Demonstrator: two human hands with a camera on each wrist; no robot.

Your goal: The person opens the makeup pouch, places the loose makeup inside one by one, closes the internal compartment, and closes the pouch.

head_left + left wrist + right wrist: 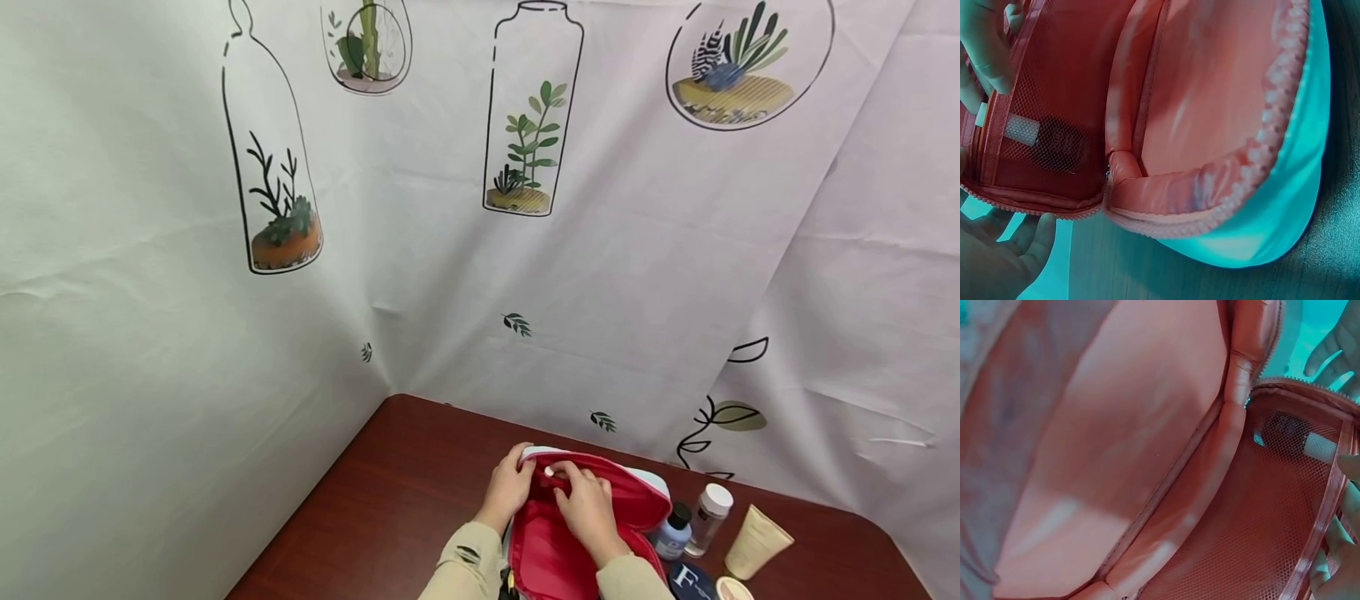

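- Head view: the red-lined bag (pixel 551 546) lies unzipped at lower centre, its lid (pixel 626 492) raised. The left hand (pixel 510 492) grips the lid's left end; the right hand (pixel 588 508) has its fingers bent close to a small white-ended item (pixel 550 472), though whether it pinches this or only touches it, I cannot tell.
- Toward the lower right, a blue bottle (pixel 671 540) stands just beside the bag, then a clear bottle (pixel 705 525), a cream tube (pixel 756 543), a dark round case (pixel 690 582) and a pale pot (pixel 733 590) on the tabletop (pixel 375 492); the right forearm is best kept clear of them.
- Left wrist view: at left, the item shows through the mesh pocket (pixel 1038 100). The step looks like settling it there; a steady lid and a pocket edge drawn outward should help it slide without snagging.
- Right wrist view: the pocket sits at right, fingers at its edge. Zip teeth (pixel 1297 379) toward the upper right could catch; guiding the item by its end seems wisest.
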